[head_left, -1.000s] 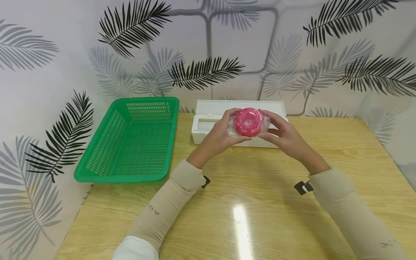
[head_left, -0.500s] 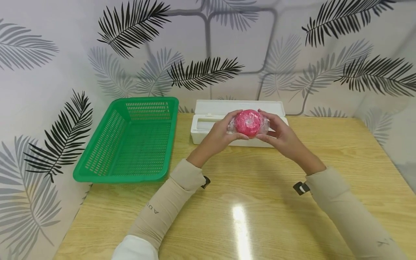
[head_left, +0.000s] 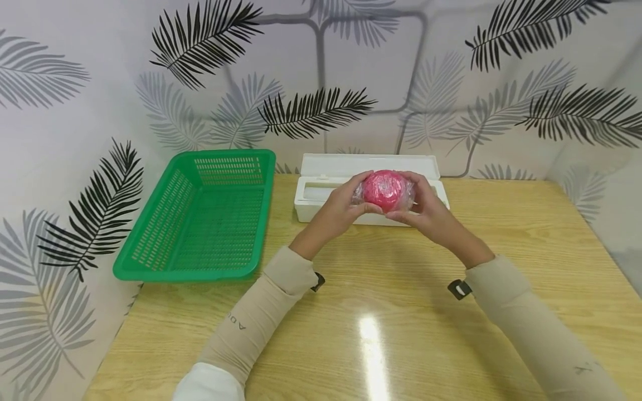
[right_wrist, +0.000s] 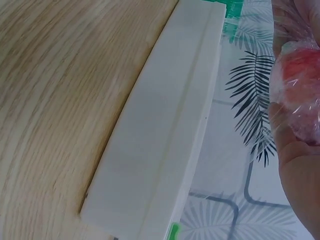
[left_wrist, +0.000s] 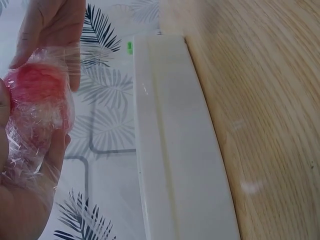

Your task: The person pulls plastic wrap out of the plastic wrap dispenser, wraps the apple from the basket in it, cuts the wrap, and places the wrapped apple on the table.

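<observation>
A round pink thing (head_left: 383,190), wrapped in crinkled clear plastic film (left_wrist: 30,145), is held up in front of the white box. My left hand (head_left: 343,205) grips its left side, thumb below and fingers above. On the opposite side my right hand (head_left: 425,207) holds it the same way, and the two thumbs nearly meet under it. Loose film bunches at both sides, partly inside the hands. In the right wrist view the wrapped pink thing (right_wrist: 302,80) shows only in part, at the right edge.
Behind the hands, a long white box (head_left: 312,209) with its lid (head_left: 346,165) raised stands on the wooden table (head_left: 401,312) near the patterned wall. A green mesh basket (head_left: 215,234) sits to the left.
The pink thing has been tilted: its dimpled centre faced me before, and a smooth rounded side shows now. My right hand has shifted slightly left, closer to the left hand.
</observation>
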A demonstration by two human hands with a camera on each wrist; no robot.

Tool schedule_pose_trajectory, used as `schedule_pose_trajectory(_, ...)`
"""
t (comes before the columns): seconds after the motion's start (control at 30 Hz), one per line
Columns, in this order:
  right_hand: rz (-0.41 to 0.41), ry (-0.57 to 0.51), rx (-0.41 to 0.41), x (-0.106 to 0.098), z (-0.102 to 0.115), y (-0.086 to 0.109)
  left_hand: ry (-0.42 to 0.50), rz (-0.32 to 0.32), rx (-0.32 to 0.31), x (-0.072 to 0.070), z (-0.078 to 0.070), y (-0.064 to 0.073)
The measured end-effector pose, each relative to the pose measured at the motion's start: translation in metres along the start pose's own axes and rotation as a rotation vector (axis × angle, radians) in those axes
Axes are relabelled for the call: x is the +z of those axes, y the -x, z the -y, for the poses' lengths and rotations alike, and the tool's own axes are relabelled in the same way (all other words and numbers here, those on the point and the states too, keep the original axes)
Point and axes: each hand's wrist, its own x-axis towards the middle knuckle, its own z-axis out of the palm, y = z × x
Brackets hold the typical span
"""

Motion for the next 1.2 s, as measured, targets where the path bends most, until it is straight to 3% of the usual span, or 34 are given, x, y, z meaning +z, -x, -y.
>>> schedule_pose_trajectory(0.23, -0.092, 0.033, 0.022, 0.004, 0.005, -0.007, 0.002, -0.034, 0.018, -0.002, 0.000, 0.000)
schedule_pose_trajectory(0.47, -0.149, -0.024, 0.097, 0.002, -0.012, -0.012, -0.198, -0.034, 0.120, -0.007, 0.001, 0.000)
schedule_pose_trajectory(0.63, -0.183, -0.056, 0.119, 0.000, -0.026, -0.018, -0.313, -0.056, 0.227, -0.008, 0.003, -0.001)
schedule_pose_trajectory(0.9, -0.228, 0.010, 0.158, 0.000, -0.026, -0.022, -0.467, -0.109, 0.332, -0.003, 0.002, -0.006)
schedule_pose_trajectory(1.2, -0.272, 0.044, 0.169, 0.001, -0.021, -0.020, -0.465, -0.177, 0.440, -0.001, 0.001, -0.008)
